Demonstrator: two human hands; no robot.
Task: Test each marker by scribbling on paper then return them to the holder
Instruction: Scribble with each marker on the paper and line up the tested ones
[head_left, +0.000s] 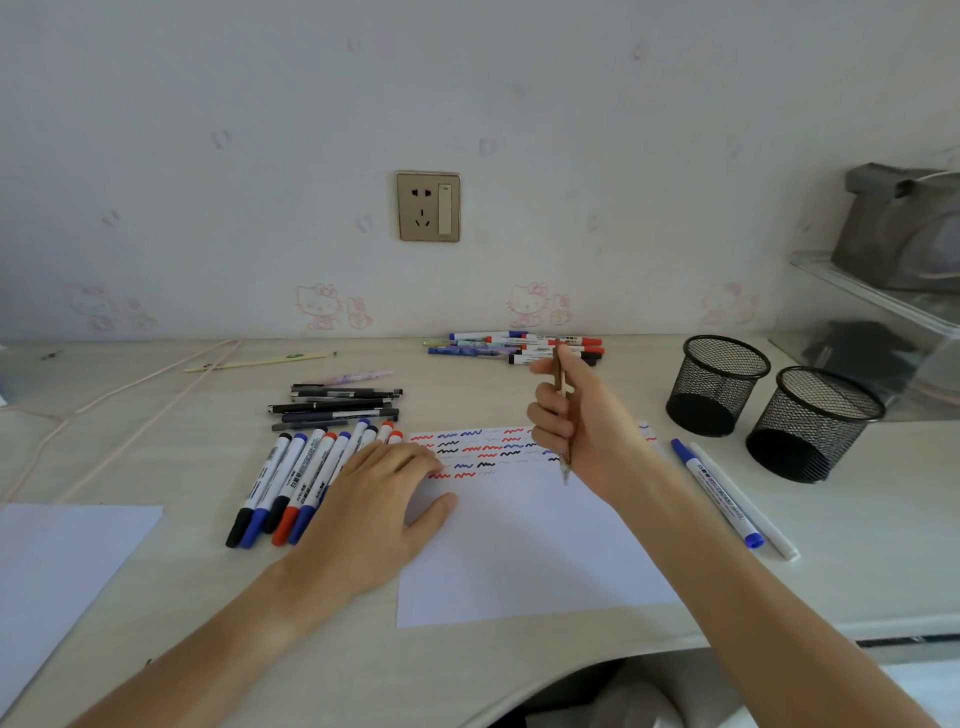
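A white sheet of paper lies mid-desk, its top rows filled with red, blue and black scribbles. My right hand grips a thin brownish pen upright, tip down just above the paper. My left hand rests flat on the paper's left edge, fingers straight. A row of markers with black, blue and red caps lies to the left. Two black mesh holders stand at the right; no markers show inside them. A blue marker and a white pen lie beside the holders.
Dark pens are piled behind the marker row. More markers lie by the wall. Another sheet sits at the left front. A pink cord crosses the left desk. A clear shelf stands at the far right.
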